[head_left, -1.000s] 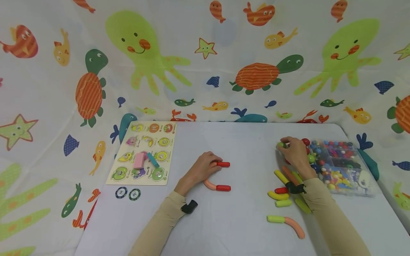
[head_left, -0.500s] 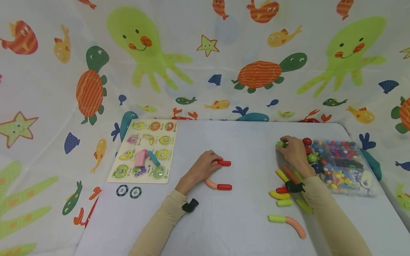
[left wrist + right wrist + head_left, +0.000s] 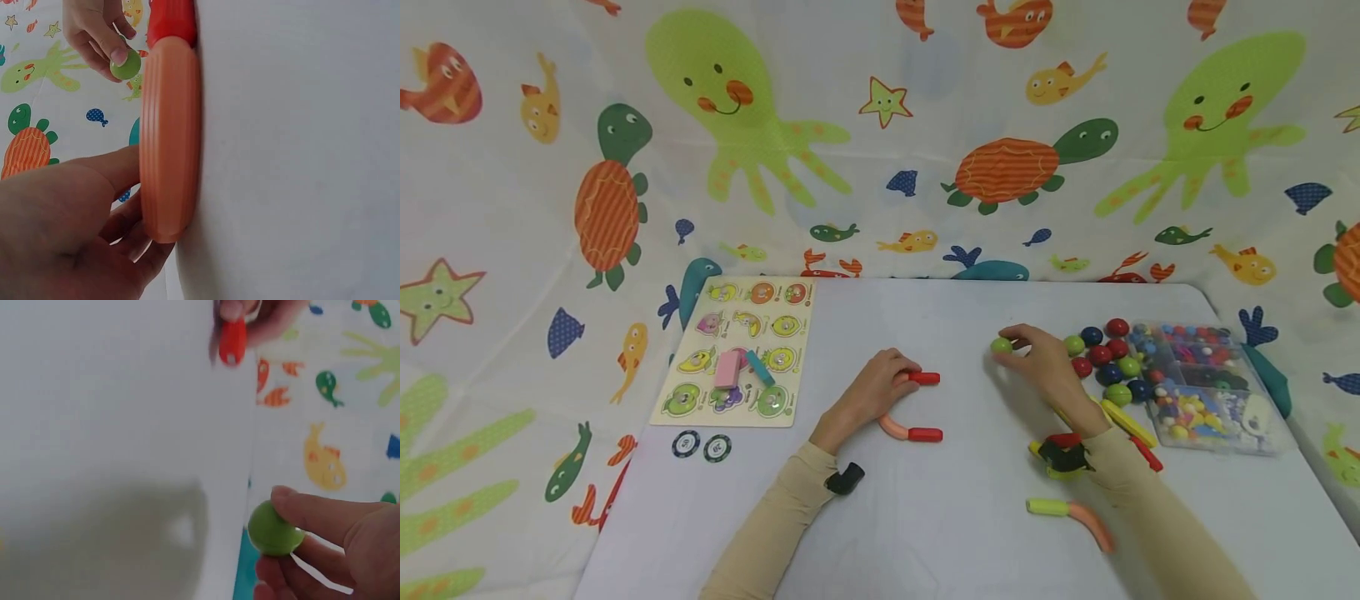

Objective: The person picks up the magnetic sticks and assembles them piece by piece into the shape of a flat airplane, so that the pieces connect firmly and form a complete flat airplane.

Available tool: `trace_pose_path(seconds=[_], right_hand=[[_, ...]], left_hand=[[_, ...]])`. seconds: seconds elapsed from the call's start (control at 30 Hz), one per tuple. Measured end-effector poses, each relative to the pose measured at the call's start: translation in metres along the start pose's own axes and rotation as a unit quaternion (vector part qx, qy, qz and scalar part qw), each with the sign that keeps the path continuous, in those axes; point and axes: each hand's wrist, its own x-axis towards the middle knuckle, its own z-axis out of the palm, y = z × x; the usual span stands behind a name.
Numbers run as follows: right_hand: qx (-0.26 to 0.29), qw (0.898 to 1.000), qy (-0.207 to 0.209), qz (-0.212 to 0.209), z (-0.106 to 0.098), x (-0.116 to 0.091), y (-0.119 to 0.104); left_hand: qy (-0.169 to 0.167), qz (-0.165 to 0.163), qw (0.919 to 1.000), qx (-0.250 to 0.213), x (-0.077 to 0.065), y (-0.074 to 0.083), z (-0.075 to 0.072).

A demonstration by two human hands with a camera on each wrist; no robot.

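White table (image 3: 955,508), sea-creature cloth (image 3: 827,75) behind. Right hand (image 3: 1045,365) pinches green ball (image 3: 1002,345) at fingertips; smooth roundness might let it slip, roll off. Left hand (image 3: 876,387) grips curved tube (image 3: 892,427); slack fingers could let it twist. Left wrist view reveals tube's ridges; only head view, bead box (image 3: 1232,448) right of right hand.
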Motion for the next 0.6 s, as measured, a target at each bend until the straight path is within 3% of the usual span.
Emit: trace_pose_path(seconds=[0.3, 0.6], right_hand=[[0.04, 0.997, -0.05, -0.045, 0.039, -0.012, -0.025], [0.046, 0.996, -0.057, -0.05, 0.055, -0.014, -0.033]], left_hand=[[-0.001, -0.017, 0.9998, -0.011, -0.002, 0.001, -0.003], [0.012, -0.004, 0.9999, -0.002, -0.002, 0.0, -0.003]])
